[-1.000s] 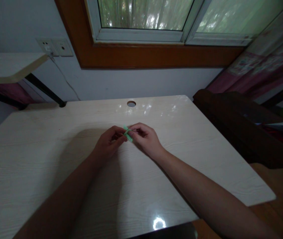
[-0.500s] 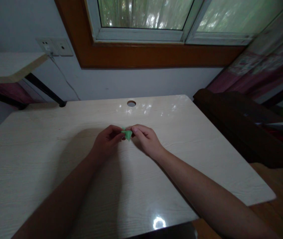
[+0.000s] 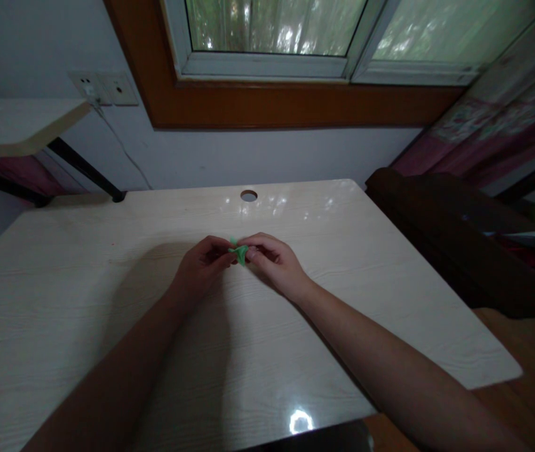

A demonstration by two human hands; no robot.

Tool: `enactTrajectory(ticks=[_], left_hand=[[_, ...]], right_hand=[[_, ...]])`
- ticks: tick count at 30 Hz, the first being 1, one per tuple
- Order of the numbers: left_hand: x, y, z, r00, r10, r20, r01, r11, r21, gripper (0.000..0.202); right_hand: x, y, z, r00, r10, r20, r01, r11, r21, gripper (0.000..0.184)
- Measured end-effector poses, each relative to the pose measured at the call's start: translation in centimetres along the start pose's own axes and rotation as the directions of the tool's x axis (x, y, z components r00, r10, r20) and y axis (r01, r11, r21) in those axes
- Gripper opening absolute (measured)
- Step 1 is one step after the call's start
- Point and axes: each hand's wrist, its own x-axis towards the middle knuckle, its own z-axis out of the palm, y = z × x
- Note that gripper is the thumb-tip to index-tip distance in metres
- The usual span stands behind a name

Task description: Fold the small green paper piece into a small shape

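Note:
A small folded piece of green paper [image 3: 241,253] is held between my two hands, over the middle of the light wood-grain desk [image 3: 290,339]. My left hand [image 3: 204,262] pinches its left side between thumb and fingers. On the other side, my right hand [image 3: 274,258] has its thumb and bent fingers closed on the right edge. A bit of green also shows above the fingertips. The fingers hide part of the paper, so its full shape cannot be made out.
A round cable hole [image 3: 249,196] lies near the desk's back edge. A raised shelf [image 3: 27,135] on black legs stands at the left. Dark brown furniture [image 3: 436,232] borders the right side. Beyond the desk are a wall socket with a plugged-in cable [image 3: 121,144] and a window.
My right thumb has shifted down and the fingers have reached a little further over the top of the green paper. The paper looks more bent. My left hand has hardly moved.

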Motion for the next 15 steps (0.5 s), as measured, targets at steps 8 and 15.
enactTrajectory(ticks=[8, 15], left_hand=[[0.1, -0.1, 0.0, 1.000, 0.016, 0.008, -0.017, 0.999, 0.041, 0.024], [0.1, -0.5, -0.2, 0.999, 0.042, 0.021, -0.044, 0.995, 0.094, 0.022]], right_hand=[[0.2, 0.2, 0.3, 1.000, 0.013, 0.010, -0.013, 1.000, 0.027, 0.019], [0.0, 1.4, 0.8, 0.985, 0.170, 0.038, -0.174, 0.952, 0.253, 0.034]])
